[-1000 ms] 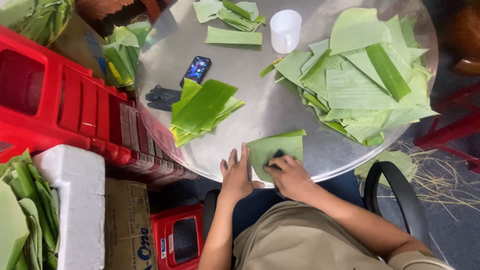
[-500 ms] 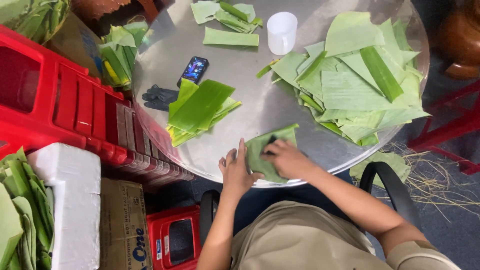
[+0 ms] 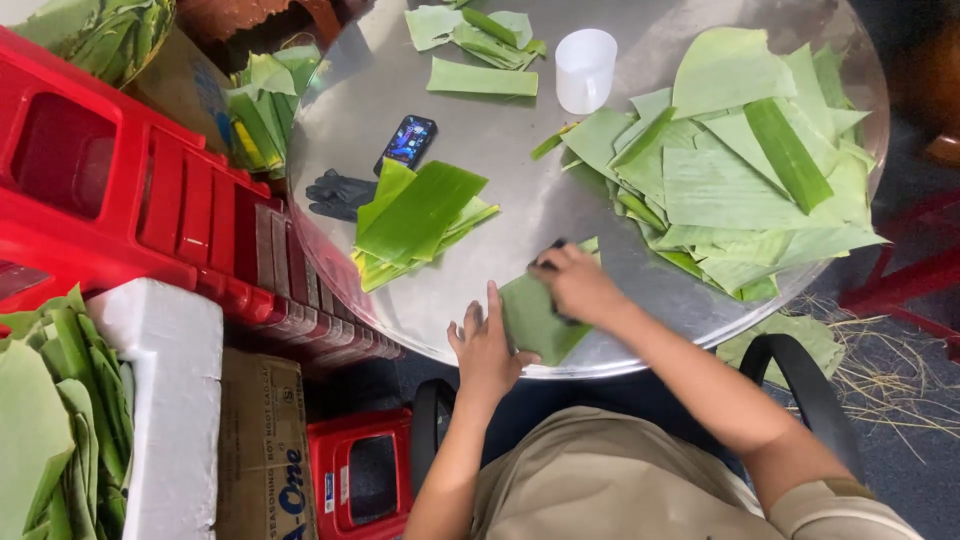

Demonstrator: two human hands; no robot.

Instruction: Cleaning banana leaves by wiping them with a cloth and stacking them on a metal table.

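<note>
My left hand point(image 3: 487, 348) lay flat, fingers spread, gripping nothing, pressing down the near-left part of a green leaf piece point(image 3: 535, 318) at the near edge of the round metal table point(image 3: 500, 150). My right hand point(image 3: 575, 283) sat on the far part of the same leaf, fingers curled around a small dark thing point(image 3: 549, 247) I could not make out, its tip showing at my fingertips and touching the leaf. The leaf lay flat, its near corner reaching the table's rim. Just beyond it toward the table's middle lay a small stack of folded leaves point(image 3: 415, 222), apart from my hands. Behind that stack, near the left edge, were a dark glove point(image 3: 335, 193) and a phone point(image 3: 406, 142). A big loose heap of leaves point(image 3: 735, 160) covered the right side, and a white cup point(image 3: 585, 68) stood by the far edge. A red plastic crate point(image 3: 110, 190) stood beside the table's left edge
</note>
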